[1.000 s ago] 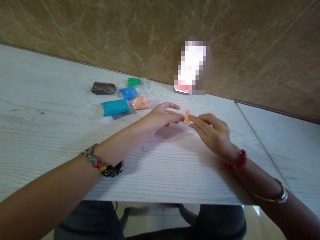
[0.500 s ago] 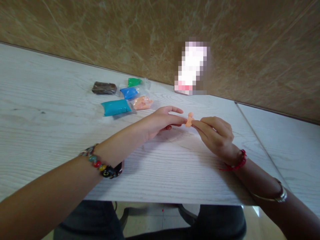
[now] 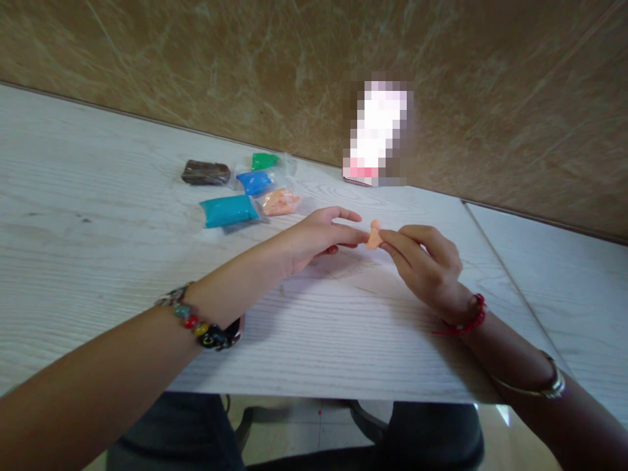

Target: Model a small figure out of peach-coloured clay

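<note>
Between my fingertips is a small piece of peach modelling clay [image 3: 373,237], with a rounded knob at its top and a wider lower part. My left hand [image 3: 331,234] reaches in from the left, its fingers closed on the clay's left edge while one finger stretches out above. From the right, my right hand [image 3: 424,255] pinches the clay's other side between thumb and forefinger. The hands are close together over the white wood-grain table [image 3: 314,347].
Left of my hands lie clay packets: teal [image 3: 228,210], peach [image 3: 279,202], blue [image 3: 254,182], green [image 3: 265,161] and dark brown [image 3: 206,173]. A phone with a blurred screen [image 3: 375,134] leans on the brown marbled wall [image 3: 220,72]. Another device shows partly under my left wrist.
Both hands and the clay have shifted slightly right and toward me. The clay's knob shows more fully, and my right fingers have changed their pinch on it. The packets stay put.
</note>
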